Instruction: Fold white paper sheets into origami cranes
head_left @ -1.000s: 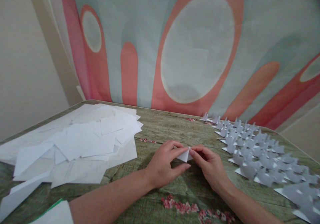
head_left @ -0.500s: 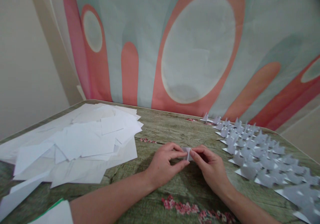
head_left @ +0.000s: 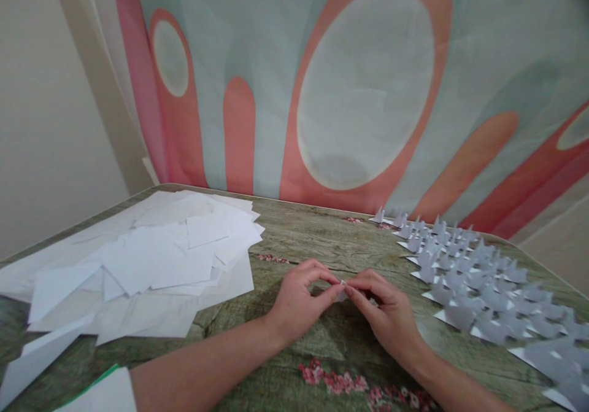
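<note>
Between my two hands, low over the middle of the table, is a small piece of folded white paper. My left hand pinches its left side between thumb and fingertips. From the other side my right hand pinches it too, the two sets of fingertips almost meeting. Most of the paper is hidden behind the fingers; only a sliver of it shows at and just below the tips.
A loose pile of white paper sheets covers the table's left side. Rows of small folded paper figures stand along the right. The wood-patterned table ends at a patterned backdrop.
My fingertips have come closer together on the folded paper. Less of it shows above the fingers than before, and it now sits lower between them.
</note>
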